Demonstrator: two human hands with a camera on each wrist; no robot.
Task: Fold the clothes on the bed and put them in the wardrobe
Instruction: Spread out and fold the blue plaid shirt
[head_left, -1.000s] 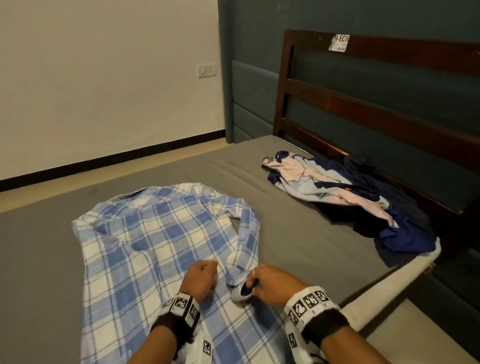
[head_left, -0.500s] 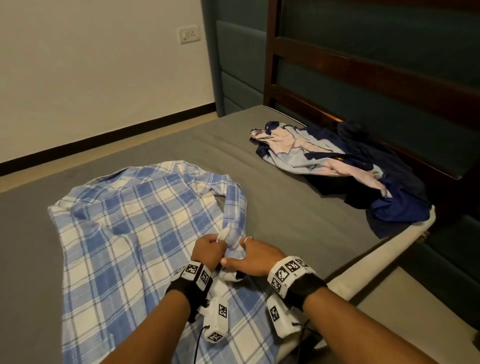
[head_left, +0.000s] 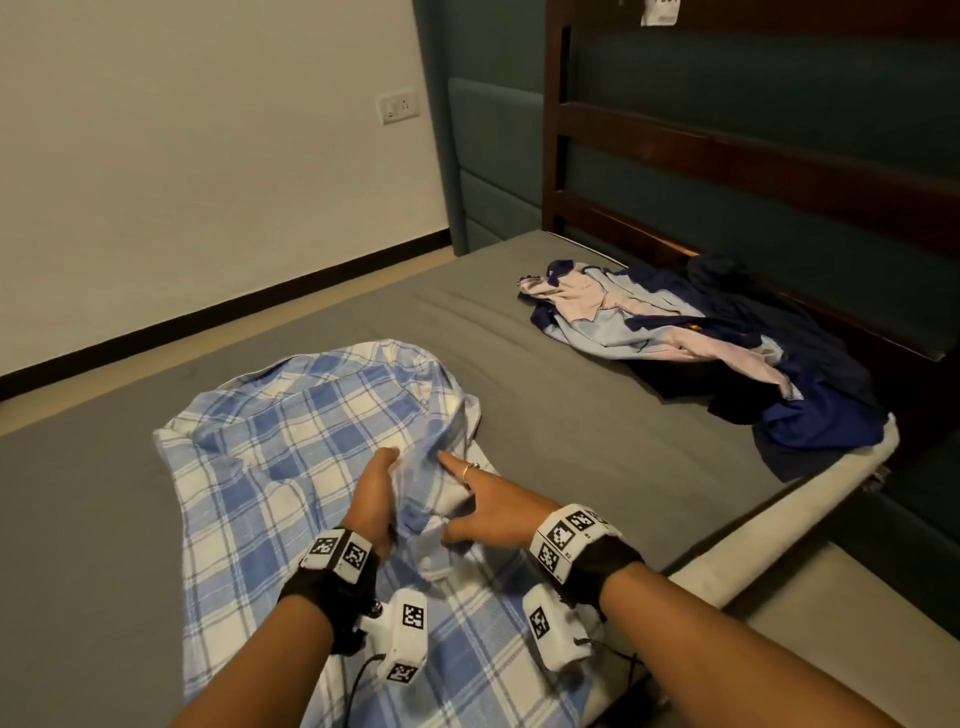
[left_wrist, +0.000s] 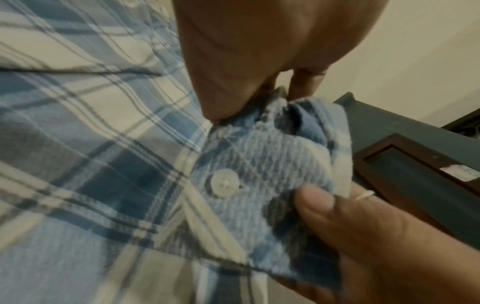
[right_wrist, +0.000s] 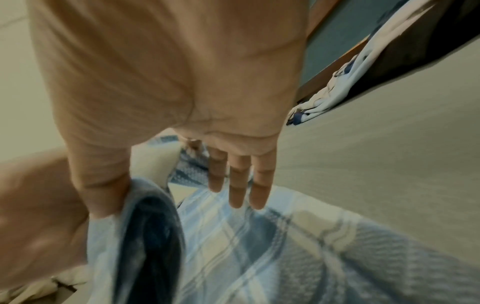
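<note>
The blue-and-white plaid shirt (head_left: 291, 467) lies spread on the grey mattress (head_left: 597, 415), well apart from the heap of dark blue and pale clothes (head_left: 727, 353) near the wooden headboard (head_left: 727, 150). Both hands work at the buttoned sleeve cuff (left_wrist: 259, 174), which is drawn in over the body of the shirt. The left hand (head_left: 371, 499) pinches the gathered cloth just above the cuff between thumb and fingers; the right hand (head_left: 483, 509) nips the cuff's far edge under its thumb, index reaching onto the sleeve and other fingers straight. The fabric looks a light, crinkled cotton: soft, limp, with no stiffness of its own, so it will likely sag and slide off any fold that is not pressed flat. The cuff, collar and button placket are the firmest parts and seem the best places to hold; seams and shoulders should carry the fold lines. It is likely not fragile, though tugging at the white button (left_wrist: 224, 183) could strain it.
</note>
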